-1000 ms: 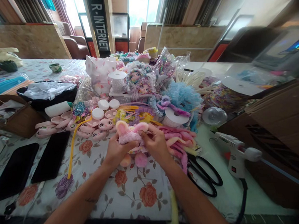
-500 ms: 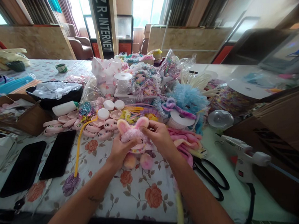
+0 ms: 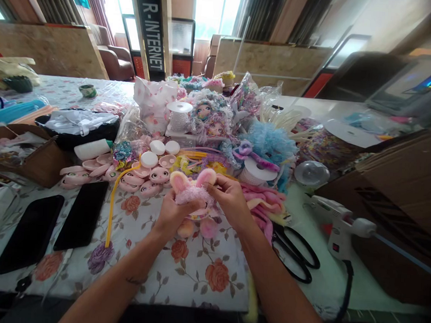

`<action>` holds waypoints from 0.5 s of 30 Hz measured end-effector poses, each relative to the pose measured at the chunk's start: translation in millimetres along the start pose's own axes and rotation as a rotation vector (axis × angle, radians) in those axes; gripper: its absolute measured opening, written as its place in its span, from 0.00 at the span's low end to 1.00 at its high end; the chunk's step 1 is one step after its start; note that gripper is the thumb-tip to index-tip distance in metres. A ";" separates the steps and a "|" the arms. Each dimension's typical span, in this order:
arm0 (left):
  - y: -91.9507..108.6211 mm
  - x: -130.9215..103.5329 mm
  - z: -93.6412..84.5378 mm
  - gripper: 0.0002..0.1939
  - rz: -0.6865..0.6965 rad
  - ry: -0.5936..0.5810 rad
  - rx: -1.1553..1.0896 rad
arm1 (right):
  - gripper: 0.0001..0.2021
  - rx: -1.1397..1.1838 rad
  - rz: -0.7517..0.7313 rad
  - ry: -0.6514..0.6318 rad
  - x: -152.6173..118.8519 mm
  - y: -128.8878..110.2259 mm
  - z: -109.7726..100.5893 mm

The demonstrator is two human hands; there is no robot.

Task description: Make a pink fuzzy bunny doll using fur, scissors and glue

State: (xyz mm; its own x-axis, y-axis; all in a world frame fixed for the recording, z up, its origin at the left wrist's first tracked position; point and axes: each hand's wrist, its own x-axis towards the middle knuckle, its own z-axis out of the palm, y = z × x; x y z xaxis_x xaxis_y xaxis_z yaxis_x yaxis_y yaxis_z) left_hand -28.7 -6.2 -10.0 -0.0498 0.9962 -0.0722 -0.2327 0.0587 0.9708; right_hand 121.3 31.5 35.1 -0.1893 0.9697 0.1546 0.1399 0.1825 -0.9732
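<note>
A fluffy pink bunny doll (image 3: 195,192) with upright ears, a small face and two pompom feet is held just above the flowered tablecloth (image 3: 164,280). My left hand (image 3: 174,212) is closed around its left side, the thumb lying across the face. With fingers pinched, my right hand (image 3: 227,194) grips the doll's right ear (image 3: 206,178). Part of the face is hidden by my thumb. Behind the doll lie several pink doll faces (image 3: 159,175) and white round caps (image 3: 149,159). Pink fuzzy strips (image 3: 262,198) lie right of my right hand.
Black-handled scissors (image 3: 297,254) and a white glue gun (image 3: 338,222) are at the right, beside a cardboard box (image 3: 399,192). Two dark phones (image 3: 80,216) lie at the left near a yellow fuzzy stem (image 3: 112,204). White spools (image 3: 256,171) and bagged craft supplies are heaped behind.
The camera view has shifted slightly. My hands keep the same hold on the bunny doll, left around its side and right at the ear.
</note>
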 end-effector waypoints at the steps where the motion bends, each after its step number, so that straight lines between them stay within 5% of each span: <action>1: 0.0 -0.3 0.4 0.20 0.004 0.000 0.006 | 0.14 -0.014 -0.013 -0.001 -0.4 -0.9 -0.5; 15: 1.8 -2.4 3.5 0.19 -0.021 0.057 -0.018 | 0.14 0.121 0.062 -0.042 1.2 10.6 -2.0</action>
State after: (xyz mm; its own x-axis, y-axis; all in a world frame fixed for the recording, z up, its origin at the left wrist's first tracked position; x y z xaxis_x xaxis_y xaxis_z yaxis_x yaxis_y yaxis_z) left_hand -25.5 -8.3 -7.3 -0.0995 0.9894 -0.1054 -0.2512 0.0775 0.9648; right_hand 124.5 34.9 25.3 -0.2251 0.9703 0.0884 0.0345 0.0986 -0.9945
